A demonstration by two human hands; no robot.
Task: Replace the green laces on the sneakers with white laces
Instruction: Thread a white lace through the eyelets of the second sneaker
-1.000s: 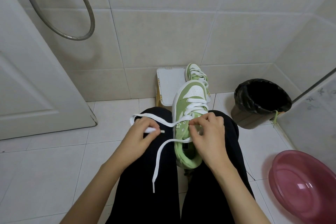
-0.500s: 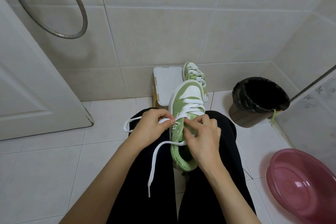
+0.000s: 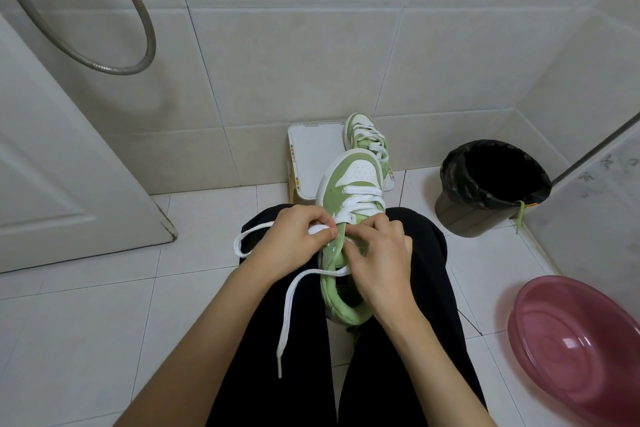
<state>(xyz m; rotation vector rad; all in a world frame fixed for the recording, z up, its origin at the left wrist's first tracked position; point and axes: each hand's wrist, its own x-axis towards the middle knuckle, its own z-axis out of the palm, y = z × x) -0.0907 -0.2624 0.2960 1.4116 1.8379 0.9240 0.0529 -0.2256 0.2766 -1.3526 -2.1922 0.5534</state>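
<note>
White lace runs crosswise through the far eyelets of the sneaker. The sneaker lies between my knees on my black trousers, toe pointing away from me and heel toward me.

My left hand sits just left of the sneaker. Its fingers are pressed together and pinch a stretch of the lace right at the sneaker's left edge. Beyond them the lace makes a loop out to the left, over my left thigh. The other end comes out from under my right hand, crosses my left thigh and hangs down with its tip free.

My right hand rests on the middle of the sneaker, fingers curled onto the upper by the eyelets. Whether they also pinch the lace I cannot tell.

Farther off, a second sneaker, laced in white, rests on a white box against the wall. On the far right stands a black-lined bin with a green lace hanging over its rim. Nearer on the right, a pink basin sits on the floor.
</note>
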